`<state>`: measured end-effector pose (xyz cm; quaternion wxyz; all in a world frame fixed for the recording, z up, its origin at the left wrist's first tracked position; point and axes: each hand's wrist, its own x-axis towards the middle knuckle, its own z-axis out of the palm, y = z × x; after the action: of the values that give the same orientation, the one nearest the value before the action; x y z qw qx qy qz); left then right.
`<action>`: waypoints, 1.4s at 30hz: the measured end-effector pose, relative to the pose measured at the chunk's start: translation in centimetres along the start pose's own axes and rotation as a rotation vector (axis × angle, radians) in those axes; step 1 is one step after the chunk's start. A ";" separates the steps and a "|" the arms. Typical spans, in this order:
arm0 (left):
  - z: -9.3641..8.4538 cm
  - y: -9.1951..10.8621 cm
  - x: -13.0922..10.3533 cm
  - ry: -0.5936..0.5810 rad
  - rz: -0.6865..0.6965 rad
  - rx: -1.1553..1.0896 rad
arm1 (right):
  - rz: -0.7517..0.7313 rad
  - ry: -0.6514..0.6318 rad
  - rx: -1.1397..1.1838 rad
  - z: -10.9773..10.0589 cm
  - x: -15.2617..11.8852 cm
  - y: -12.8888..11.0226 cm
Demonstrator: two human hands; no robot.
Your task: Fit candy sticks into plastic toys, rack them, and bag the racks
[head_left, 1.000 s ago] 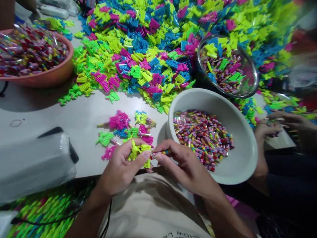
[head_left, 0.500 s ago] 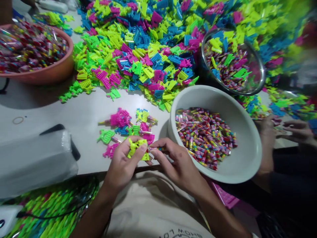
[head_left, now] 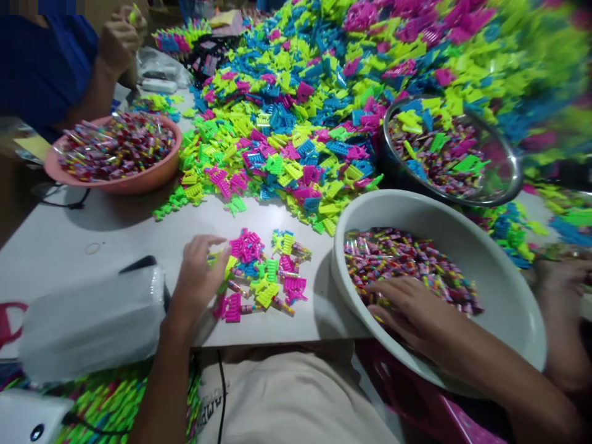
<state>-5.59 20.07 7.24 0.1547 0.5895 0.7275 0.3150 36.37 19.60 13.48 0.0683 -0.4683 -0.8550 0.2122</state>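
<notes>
My left hand (head_left: pixel 201 271) is over the left side of a small group of plastic pieces on the table. Its thumb and fingers close around a yellow slotted plastic piece (head_left: pixel 230 266). Beside it lie a pink piece (head_left: pixel 247 245), a green piece (head_left: pixel 268 270) and another yellow piece (head_left: pixel 265 292), with small wrapped candy tubes (head_left: pixel 283 306) among them. My right hand (head_left: pixel 411 308) reaches into the pale bowl (head_left: pixel 513 308), fingertips at the wrapped candy tubes (head_left: pixel 416 262). Its thumb and index finger are apart; the other fingers are partly hidden.
A big heap of coloured plastic pieces (head_left: pixel 296 123) spreads across the back. A metal bowl (head_left: pixel 513 179) stands behind the pale one, an orange basin (head_left: pixel 139 183) at back left. A plastic-wrapped bundle (head_left: pixel 92 320) lies front left. Other people's hands (head_left: pixel 121 37) show at the far left and right.
My hands have moved apart, the right one into the pale bowl, the left one to the group's left side. A yellow piece with a candy tube now lies in the group. The view has shifted.
</notes>
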 end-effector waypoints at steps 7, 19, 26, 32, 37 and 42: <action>4.0 0.1 12.4 -0.058 -0.163 0.163 | 0.034 -0.212 -0.256 1.0 1.1 -0.3; 1.3 3.3 9.1 -0.153 -0.185 -0.294 | 0.015 0.001 0.153 -2.6 -1.3 -0.6; 1.6 9.5 -2.1 -0.282 -0.339 -1.065 | 0.233 0.211 0.672 -2.2 -1.3 -2.9; 1.9 12.4 -6.6 -0.538 -0.326 -1.156 | 0.170 0.286 0.707 -0.5 -0.1 -7.7; 1.8 12.8 -7.4 -0.592 -0.363 -1.249 | 0.156 0.258 0.833 0.0 1.2 -9.2; 2.1 12.7 -7.6 -0.590 -0.346 -1.227 | 0.063 0.330 0.651 0.0 1.6 -9.2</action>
<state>7.32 14.79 12.69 0.6983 0.3323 0.4296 0.4661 28.42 16.60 17.23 0.3443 -0.4760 -0.7054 0.3966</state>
